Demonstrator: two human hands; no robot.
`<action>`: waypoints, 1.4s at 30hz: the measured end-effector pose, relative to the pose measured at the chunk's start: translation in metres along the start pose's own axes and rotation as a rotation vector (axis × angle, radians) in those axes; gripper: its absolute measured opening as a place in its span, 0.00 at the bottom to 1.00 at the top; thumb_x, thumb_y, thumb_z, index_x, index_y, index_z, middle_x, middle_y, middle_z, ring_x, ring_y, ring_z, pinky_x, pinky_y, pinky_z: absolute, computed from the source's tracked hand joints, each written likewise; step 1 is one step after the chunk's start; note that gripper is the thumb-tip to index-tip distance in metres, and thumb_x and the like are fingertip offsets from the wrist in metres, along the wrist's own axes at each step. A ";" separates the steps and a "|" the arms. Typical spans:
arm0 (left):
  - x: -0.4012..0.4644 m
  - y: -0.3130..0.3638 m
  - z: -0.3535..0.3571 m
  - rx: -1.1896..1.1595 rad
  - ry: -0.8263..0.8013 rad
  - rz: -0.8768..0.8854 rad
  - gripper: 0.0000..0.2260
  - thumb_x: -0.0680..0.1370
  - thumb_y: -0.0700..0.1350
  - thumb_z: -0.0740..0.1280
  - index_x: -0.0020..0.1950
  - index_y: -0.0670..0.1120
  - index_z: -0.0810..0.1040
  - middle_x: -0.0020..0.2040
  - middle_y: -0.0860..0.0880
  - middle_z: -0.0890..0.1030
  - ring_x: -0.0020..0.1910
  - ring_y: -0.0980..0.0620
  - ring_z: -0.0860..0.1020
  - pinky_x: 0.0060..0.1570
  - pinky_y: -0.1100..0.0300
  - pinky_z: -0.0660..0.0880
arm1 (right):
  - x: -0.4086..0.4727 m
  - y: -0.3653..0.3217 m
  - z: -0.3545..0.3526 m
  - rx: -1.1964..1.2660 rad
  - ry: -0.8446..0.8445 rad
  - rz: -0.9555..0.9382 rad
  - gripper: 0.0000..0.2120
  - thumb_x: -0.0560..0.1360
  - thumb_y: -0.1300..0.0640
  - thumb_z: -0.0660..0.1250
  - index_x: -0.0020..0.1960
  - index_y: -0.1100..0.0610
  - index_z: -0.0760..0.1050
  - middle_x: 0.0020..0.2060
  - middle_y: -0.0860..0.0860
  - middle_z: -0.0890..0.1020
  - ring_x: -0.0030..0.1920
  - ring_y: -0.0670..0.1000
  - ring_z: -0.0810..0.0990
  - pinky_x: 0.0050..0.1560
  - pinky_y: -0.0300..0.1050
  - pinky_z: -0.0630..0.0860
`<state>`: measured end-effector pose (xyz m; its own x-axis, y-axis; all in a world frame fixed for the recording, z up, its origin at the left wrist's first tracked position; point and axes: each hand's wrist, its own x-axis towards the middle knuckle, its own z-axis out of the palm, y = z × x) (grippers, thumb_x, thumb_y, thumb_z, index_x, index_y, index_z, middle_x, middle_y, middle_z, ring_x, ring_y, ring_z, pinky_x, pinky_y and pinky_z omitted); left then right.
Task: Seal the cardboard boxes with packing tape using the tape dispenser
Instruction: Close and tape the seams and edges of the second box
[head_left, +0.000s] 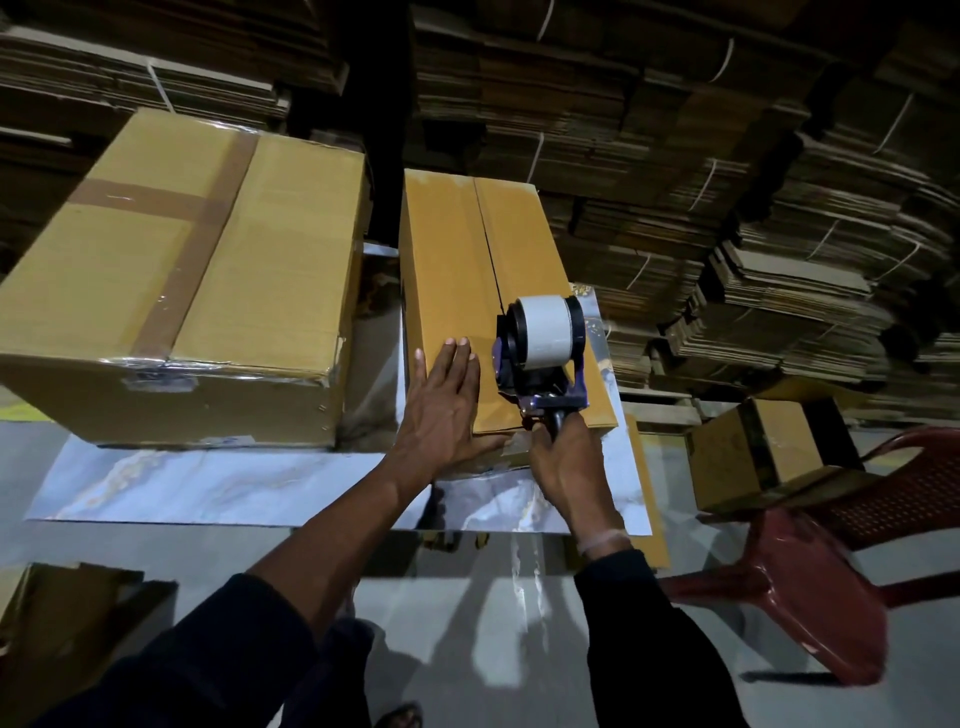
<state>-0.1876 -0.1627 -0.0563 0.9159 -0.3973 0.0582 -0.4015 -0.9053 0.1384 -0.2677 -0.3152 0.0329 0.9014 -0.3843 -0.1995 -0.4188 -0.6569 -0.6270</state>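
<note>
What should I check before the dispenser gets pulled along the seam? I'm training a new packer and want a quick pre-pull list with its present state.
1. Flaps of the narrow box closed and level: ok, though a thin gap shows along the seam.
2. Left hand steadying the box: ok, flat on the left flap at the near end.
3. Right hand gripping the tape dispenser handle: ok.
4. Dispenser lined up with the seam: ok, it sits at the seam's near end.
5. Tape end stuck on the near face: cannot tell; something shiny shows there, partly hidden.
6. Tape left on the roll: ok.
</note>
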 end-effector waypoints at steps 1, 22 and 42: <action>0.000 0.000 -0.001 -0.001 -0.003 -0.004 0.57 0.72 0.81 0.47 0.84 0.37 0.50 0.85 0.38 0.47 0.84 0.39 0.44 0.79 0.32 0.41 | -0.004 0.002 -0.001 -0.005 0.002 0.001 0.12 0.83 0.57 0.64 0.62 0.64 0.73 0.57 0.63 0.81 0.56 0.63 0.79 0.46 0.44 0.68; 0.003 0.006 -0.016 0.034 -0.195 -0.052 0.59 0.73 0.70 0.70 0.83 0.39 0.38 0.83 0.38 0.35 0.82 0.38 0.35 0.79 0.33 0.39 | -0.082 0.069 0.022 0.097 0.174 -0.040 0.06 0.82 0.58 0.66 0.54 0.61 0.74 0.49 0.61 0.83 0.50 0.63 0.80 0.43 0.46 0.67; 0.003 0.003 -0.018 0.072 -0.198 0.002 0.61 0.72 0.69 0.72 0.83 0.38 0.36 0.83 0.38 0.34 0.82 0.37 0.35 0.76 0.27 0.41 | -0.107 0.164 0.076 0.188 0.157 0.007 0.11 0.80 0.62 0.70 0.61 0.59 0.77 0.44 0.51 0.81 0.42 0.57 0.76 0.40 0.38 0.67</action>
<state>-0.1856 -0.1642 -0.0381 0.8997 -0.4141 -0.1382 -0.4087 -0.9102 0.0670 -0.4239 -0.3320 -0.1059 0.8645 -0.4938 -0.0942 -0.3838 -0.5273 -0.7581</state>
